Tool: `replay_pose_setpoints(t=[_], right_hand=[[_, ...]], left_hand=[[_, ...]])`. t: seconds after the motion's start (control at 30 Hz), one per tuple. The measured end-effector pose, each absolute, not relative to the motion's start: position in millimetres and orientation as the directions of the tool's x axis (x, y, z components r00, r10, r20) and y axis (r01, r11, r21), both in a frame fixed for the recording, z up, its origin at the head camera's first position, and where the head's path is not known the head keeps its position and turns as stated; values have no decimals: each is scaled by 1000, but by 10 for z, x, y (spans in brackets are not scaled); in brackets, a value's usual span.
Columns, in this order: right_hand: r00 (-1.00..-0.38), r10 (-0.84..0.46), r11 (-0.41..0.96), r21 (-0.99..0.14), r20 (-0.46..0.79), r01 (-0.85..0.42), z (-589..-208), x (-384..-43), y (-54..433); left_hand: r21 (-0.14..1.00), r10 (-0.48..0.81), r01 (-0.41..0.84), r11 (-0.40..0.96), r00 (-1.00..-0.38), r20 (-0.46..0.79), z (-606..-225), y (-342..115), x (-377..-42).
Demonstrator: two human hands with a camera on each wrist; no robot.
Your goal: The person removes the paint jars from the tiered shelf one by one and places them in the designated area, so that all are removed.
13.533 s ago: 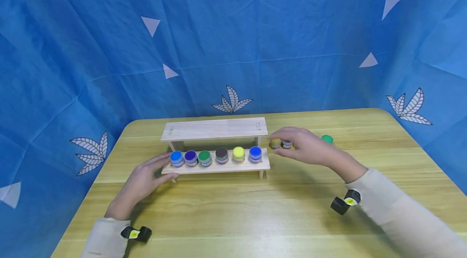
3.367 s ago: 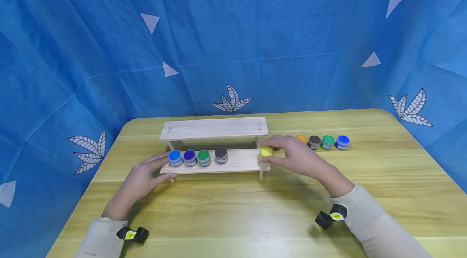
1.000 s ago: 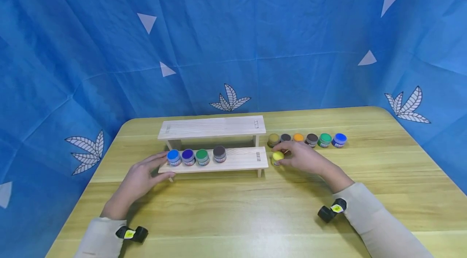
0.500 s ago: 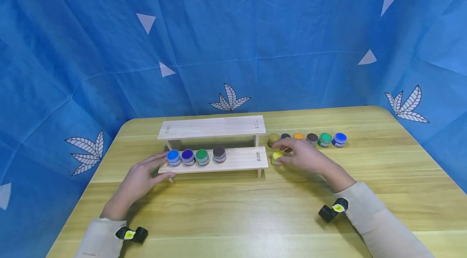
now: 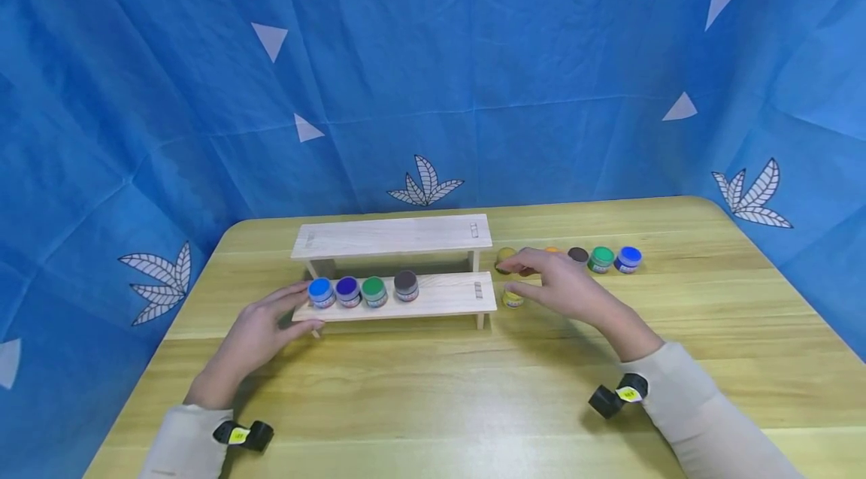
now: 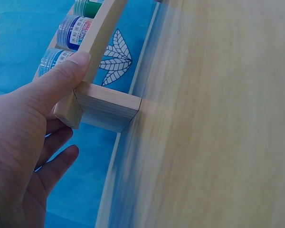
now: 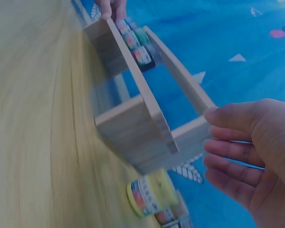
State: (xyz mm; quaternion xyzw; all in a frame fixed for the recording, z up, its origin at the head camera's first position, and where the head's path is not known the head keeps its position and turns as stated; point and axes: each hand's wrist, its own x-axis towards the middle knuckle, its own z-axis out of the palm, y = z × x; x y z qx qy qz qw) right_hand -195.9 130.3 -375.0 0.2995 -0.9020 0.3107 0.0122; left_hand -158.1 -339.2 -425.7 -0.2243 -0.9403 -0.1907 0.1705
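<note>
Head view: left hand (image 5: pixel 253 332) pinches the rack (image 5: pixel 446 294) at 9 o'clock; right hand (image 5: pixel 561 287), fingers parted, partly hides the yellow jar (image 5: pixel 513 301); bench (image 5: pixel 406 396) cropped at 6 o'clock.

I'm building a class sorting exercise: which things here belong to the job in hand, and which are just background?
Likely part of the job:
two-tier wooden rack
four paint jars on it
yellow paint jar beside it
row of paint jars
left hand
right hand

Just background:
blue leaf-print curtain
table
wrist cameras

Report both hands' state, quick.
Left hand: closed, holding the left end of the wooden rack's lower shelf.
Right hand: open, holding nothing, near the yellow jar.
</note>
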Motion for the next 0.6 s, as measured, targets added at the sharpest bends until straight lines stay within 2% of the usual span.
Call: replay_pose_setpoints(t=[0.27, 0.6], right_hand=[[-790, -563, 592, -549, 242, -590, -3636, -1861, 1062], [-715, -652, 557, -480, 252, -678, -3532, -1873, 676]], left_hand=[[283, 360, 491, 824, -839, 407, -4246, -3397, -1583], [290, 354, 486, 825, -843, 406, -4251, -3402, -1581]])
